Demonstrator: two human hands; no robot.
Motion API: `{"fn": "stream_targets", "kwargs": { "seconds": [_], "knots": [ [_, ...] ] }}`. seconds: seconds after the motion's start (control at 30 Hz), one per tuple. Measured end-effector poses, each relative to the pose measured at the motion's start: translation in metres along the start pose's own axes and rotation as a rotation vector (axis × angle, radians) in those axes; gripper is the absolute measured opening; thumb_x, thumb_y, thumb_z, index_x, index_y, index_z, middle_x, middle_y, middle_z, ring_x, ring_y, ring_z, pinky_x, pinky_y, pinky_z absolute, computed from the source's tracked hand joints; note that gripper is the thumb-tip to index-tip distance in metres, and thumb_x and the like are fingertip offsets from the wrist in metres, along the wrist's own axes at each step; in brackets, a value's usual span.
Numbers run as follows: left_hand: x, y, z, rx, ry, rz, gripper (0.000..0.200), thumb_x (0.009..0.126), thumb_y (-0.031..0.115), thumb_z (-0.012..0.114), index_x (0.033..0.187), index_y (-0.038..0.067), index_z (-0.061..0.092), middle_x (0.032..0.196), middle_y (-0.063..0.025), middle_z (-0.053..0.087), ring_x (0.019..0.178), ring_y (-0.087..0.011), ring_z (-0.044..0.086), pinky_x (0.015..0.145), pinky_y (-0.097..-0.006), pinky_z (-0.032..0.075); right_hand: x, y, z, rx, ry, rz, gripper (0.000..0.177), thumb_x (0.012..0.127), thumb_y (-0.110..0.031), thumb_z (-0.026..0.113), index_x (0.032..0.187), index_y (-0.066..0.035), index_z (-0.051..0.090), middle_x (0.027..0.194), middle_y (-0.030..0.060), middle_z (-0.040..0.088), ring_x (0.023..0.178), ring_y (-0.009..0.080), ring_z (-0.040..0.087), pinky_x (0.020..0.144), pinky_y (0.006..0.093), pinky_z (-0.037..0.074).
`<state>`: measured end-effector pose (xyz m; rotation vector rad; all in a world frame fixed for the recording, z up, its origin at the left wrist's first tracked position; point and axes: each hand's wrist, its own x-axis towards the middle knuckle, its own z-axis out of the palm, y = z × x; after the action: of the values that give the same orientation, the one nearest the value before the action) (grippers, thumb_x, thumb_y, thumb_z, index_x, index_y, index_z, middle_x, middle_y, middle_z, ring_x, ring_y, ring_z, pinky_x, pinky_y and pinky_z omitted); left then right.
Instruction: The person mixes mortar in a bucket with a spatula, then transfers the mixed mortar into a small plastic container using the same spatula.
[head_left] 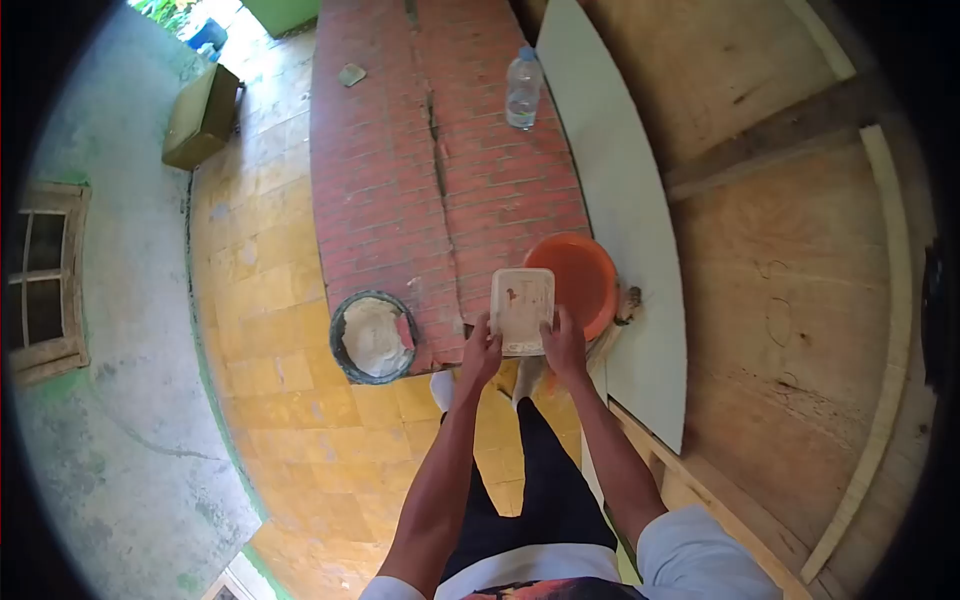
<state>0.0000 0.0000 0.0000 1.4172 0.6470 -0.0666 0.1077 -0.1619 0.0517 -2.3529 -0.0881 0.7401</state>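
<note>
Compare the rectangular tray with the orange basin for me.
The rectangular tray is pale beige with a reddish mark, while the orange basin is bright orange. The tray is oblong with rounded corners; the basin is round. The tray looks smaller than the basin. The left hand and right hand hold the tray, whereas neither grips the basin.

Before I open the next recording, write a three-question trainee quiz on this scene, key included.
1. What is gripping the pale tray?
2. True or false: the plastic bottle is farther from the camera than the orange basin.
3. The contents of the dark tub are mostly: A) blue, B) white, C) green.

Key:
1. The left hand and the right hand, one at each side.
2. True.
3. B.
</note>
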Motion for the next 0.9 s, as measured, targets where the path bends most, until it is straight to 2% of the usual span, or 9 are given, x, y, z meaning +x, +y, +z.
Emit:
{"fn": "stream_targets", "kwargs": {
  "seconds": [0.07, 0.17, 0.27, 0.4, 0.47, 0.6, 0.67, 0.77, 0.9],
  "knots": [
    [0.006, 0.000, 0.012, 0.204, -0.030, 0.004, 0.051, 0.095, 0.011, 0.060, 0.142, 0.004, 0.042, 0.120, -0.0258, 0.068, 0.113, -0.0407, 0.067, 0.095, -0.0475, 0.051, 0.009, 0.015, -0.001, 0.172, 0.172, -0.193, 0.043, 0.096, -0.026, 0.069, 0.132, -0.005, 0.058, 0.119, 0.0156, 0.072, 0.105, 0.0277, 0.071, 0.090, 0.0400, 0.054],
    [0.001, 0.028, 0.058, 0.441, 0.020, 0.013, 0.046, 0.095, 0.014, 0.062, 0.137, 0.001, 0.046, 0.117, -0.0264, 0.069, 0.113, -0.0394, 0.067, 0.092, -0.0440, 0.053, 0.021, 0.037, -0.043, 0.446, -0.023, -0.116, 0.039, 0.100, -0.021, 0.065, 0.133, -0.001, 0.057, 0.120, 0.0132, 0.072, 0.111, 0.0213, 0.070, 0.094, 0.0354, 0.052],
    [0.007, 0.044, 0.091, 0.545, 0.019, -0.061, 0.047, 0.094, 0.015, 0.064, 0.134, -0.002, 0.046, 0.117, -0.0267, 0.069, 0.111, -0.0381, 0.068, 0.091, -0.0454, 0.053, 0.046, 0.064, -0.064, 0.368, -0.078, -0.132, 0.039, 0.100, -0.016, 0.065, 0.133, 0.002, 0.056, 0.121, 0.0128, 0.072, 0.111, 0.0184, 0.069, 0.095, 0.0333, 0.052],
    [0.020, 0.035, 0.105, 0.341, 0.003, -0.064, 0.049, 0.095, 0.019, 0.066, 0.134, -0.003, 0.047, 0.115, -0.0254, 0.069, 0.109, -0.0370, 0.069, 0.090, -0.0471, 0.053, 0.068, 0.081, -0.068, 0.401, -0.109, -0.073, 0.041, 0.100, -0.014, 0.066, 0.135, 0.002, 0.055, 0.122, 0.0125, 0.071, 0.112, 0.0198, 0.068, 0.097, 0.0335, 0.051],
    [0.031, 0.024, 0.106, 0.235, 0.319, -0.080, 0.049, 0.096, 0.024, 0.068, 0.134, -0.002, 0.049, 0.115, -0.0231, 0.068, 0.106, -0.0341, 0.068, 0.088, -0.0457, 0.054, 0.082, 0.100, -0.061, 0.447, -0.050, -0.103, 0.048, 0.096, -0.021, 0.070, 0.137, 0.000, 0.056, 0.120, 0.0161, 0.072, 0.108, 0.0249, 0.071, 0.093, 0.0371, 0.053],
    [0.052, -0.013, 0.104, 0.490, 0.516, -0.157, 0.046, 0.099, 0.028, 0.067, 0.134, 0.001, 0.051, 0.118, -0.0198, 0.065, 0.105, -0.0320, 0.066, 0.088, -0.0426, 0.055, 0.103, 0.137, -0.040, 0.376, 0.003, -0.139, 0.049, 0.095, -0.018, 0.069, 0.139, 0.000, 0.055, 0.122, 0.0175, 0.070, 0.113, 0.0281, 0.069, 0.097, 0.0390, 0.052],
    [0.073, -0.066, 0.096, 0.273, 0.381, -0.136, 0.039, 0.092, 0.027, 0.069, 0.116, -0.002, 0.058, 0.105, -0.0184, 0.064, 0.089, -0.0300, 0.066, 0.080, -0.0418, 0.055, 0.101, 0.127, -0.040, 0.316, 0.020, -0.044, 0.046, 0.096, -0.016, 0.068, 0.137, 0.000, 0.056, 0.123, 0.0185, 0.069, 0.116, 0.0305, 0.067, 0.099, 0.0405, 0.050],
    [0.069, -0.025, 0.094, -0.030, 0.330, -0.383, 0.031, 0.090, 0.022, 0.070, 0.108, 0.001, 0.057, 0.103, -0.0140, 0.064, 0.084, -0.0217, 0.066, 0.070, -0.0361, 0.056, 0.096, 0.105, -0.044, 0.283, -0.012, 0.030, 0.046, 0.096, -0.010, 0.067, 0.138, 0.002, 0.053, 0.126, 0.0165, 0.068, 0.118, 0.0268, 0.066, 0.102, 0.0379, 0.048],
    [0.071, -0.023, 0.093, -0.197, 0.339, -0.457, 0.025, 0.089, 0.018, 0.070, 0.104, 0.004, 0.057, 0.100, -0.0111, 0.064, 0.078, -0.0163, 0.064, 0.062, -0.0324, 0.054, 0.106, 0.113, -0.022, 0.315, -0.033, 0.031, 0.047, 0.095, -0.009, 0.067, 0.139, 0.000, 0.052, 0.127, 0.0163, 0.068, 0.119, 0.0272, 0.065, 0.102, 0.0387, 0.048]
  ]
}}
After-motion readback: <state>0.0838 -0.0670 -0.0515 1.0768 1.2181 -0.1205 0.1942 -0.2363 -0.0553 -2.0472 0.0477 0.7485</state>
